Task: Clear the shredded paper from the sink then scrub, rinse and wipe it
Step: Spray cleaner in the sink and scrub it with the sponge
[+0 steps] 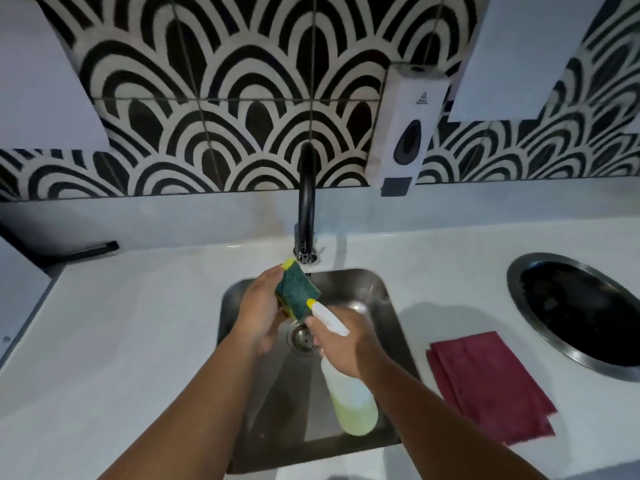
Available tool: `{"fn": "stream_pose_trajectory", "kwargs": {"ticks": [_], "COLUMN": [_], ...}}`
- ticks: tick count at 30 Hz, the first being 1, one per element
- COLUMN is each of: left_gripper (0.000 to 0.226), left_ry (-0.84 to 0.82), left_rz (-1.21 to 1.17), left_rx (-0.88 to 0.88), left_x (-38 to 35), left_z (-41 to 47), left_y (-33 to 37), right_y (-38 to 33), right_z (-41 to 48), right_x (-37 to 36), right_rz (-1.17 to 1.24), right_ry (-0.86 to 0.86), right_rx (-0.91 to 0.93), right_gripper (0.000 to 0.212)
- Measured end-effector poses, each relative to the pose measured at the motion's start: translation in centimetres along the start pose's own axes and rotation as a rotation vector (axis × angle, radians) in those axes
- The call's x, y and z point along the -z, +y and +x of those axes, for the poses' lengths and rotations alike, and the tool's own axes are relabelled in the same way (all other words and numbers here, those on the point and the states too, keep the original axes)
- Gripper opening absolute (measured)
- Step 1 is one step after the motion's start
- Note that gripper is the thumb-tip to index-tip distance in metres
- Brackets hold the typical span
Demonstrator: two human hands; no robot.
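Over the steel sink [388,306] my left hand [258,306] holds a green-and-yellow scrub sponge [296,289], green face turned to the right. My right hand [346,341] grips the neck of a clear spray bottle [351,400] holding yellowish liquid. Its white nozzle with a yellow tip points at the sponge from close by. The drain strainer [300,337] shows between my hands. No shredded paper is visible in the basin.
A black tap [307,202] rises behind the sink. A folded dark red cloth [491,386] lies on the white counter [131,341] to the right. Beyond it is a round bin opening [581,313]. A soap dispenser [405,133] hangs on the patterned wall.
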State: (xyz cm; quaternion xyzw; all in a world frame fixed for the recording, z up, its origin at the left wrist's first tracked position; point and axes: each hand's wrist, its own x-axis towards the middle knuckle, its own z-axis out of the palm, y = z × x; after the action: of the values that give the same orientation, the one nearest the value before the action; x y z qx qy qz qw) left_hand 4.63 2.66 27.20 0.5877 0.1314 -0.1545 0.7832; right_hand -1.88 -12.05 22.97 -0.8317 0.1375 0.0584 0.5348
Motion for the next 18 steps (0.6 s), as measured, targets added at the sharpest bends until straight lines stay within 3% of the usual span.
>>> {"fn": "stream_pose_trajectory", "kwargs": {"ticks": [7, 18], "left_gripper": [0.036, 0.021], "left_ry": [-0.059, -0.061], "left_rz": [-0.036, -0.061], "left_rx": [0.034, -0.021], "left_x": [-1.2, -6.7], "left_z": [0.6, 1.0], "left_y": [1.0, 0.1], "right_y": [-1.3, 0.4], "right_z": [-0.4, 0.7], "right_x": [2.0, 8.1], "right_rz": [-0.127, -0.205], "right_ry": [0.018, -0.007], "right_rx": [0.117, 0.105], "right_gripper": [0.043, 0.044]}}
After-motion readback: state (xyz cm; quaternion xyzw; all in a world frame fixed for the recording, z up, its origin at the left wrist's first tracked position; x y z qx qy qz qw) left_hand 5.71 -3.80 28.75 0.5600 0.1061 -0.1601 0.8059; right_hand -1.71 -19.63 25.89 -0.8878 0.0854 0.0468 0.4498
